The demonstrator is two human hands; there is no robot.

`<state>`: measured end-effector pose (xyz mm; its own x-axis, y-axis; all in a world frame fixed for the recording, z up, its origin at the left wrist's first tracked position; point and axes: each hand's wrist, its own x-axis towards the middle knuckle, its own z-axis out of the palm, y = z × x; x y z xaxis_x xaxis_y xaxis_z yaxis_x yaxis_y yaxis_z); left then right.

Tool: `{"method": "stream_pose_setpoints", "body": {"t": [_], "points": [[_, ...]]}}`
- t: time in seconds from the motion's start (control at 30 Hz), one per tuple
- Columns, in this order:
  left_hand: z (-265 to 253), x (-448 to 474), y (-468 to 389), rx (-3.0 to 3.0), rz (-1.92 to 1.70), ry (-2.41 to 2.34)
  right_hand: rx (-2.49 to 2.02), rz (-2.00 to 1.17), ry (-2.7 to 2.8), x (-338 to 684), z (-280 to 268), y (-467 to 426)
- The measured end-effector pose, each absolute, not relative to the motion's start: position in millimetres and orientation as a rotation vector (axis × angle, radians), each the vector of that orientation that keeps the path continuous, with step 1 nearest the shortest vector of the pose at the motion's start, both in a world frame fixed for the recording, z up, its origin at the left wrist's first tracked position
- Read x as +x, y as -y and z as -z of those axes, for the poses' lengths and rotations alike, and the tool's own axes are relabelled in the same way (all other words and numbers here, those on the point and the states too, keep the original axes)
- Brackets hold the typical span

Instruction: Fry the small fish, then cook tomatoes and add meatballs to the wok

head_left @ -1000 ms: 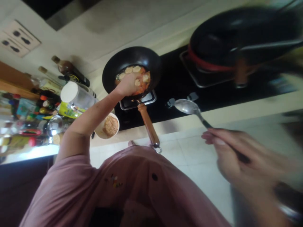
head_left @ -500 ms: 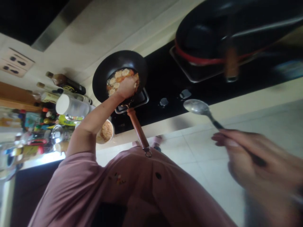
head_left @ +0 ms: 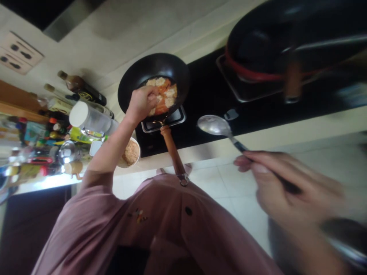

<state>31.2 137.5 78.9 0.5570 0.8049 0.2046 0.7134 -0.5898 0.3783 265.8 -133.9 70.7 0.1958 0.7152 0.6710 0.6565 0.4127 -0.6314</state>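
A dark frying pan (head_left: pixel 160 63) with a wooden handle (head_left: pixel 172 149) sits on the left burner, the handle turned toward my body. Pale lumps and orange pieces of food (head_left: pixel 168 97) lie in it. My left hand (head_left: pixel 141 102) is over the pan's left side, fingers bent and pinched together at the food; what is between the fingertips is hidden. At the right, my right hand (head_left: pixel 282 179) grips a metal spoon (head_left: pixel 214 125) by its dark handle. The spoon's bowl hangs over the front of the cooktop and looks bare.
A larger black wok (head_left: pixel 252 42) with a red outer edge stands on the right burner. Beside my left forearm is a white tub (head_left: pixel 139 149) of brownish mixture. A clear lidded container (head_left: pixel 93 120), a dark bottle (head_left: pixel 83 89) and several jars crowd the left counter.
My left hand has shifted from the middle of the food toward the pan's left side, uncovering orange pieces. My right hand has brought the spoon leftward, nearer the pan.
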Motion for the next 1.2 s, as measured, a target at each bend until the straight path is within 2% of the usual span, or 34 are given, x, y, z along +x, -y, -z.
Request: {"method": "stream_pose_setpoints", "body": {"t": [0.1,0.23,0.5,0.7,0.9,1.2], "points": [[-83,-17,-91,2.299,-0.712,-1.373,-1.178,-0.267,1.536,233,-77,122],[-58,-79,-39,2.098,-0.672,-1.539,-1.108,-0.481,1.635,181,-79,105],[-6,-170,27,1.936,-0.713,-1.680,-1.150,-0.539,2.115,90,-37,76],[11,-184,54,1.857,-0.762,-1.611,-1.188,-0.560,2.351,58,-3,61],[23,-192,59,1.921,-0.707,-1.444,-1.112,-0.616,2.403,51,-2,61],[25,-194,62,1.994,-0.603,-1.447,-0.937,-0.713,2.400,52,5,58]]}}
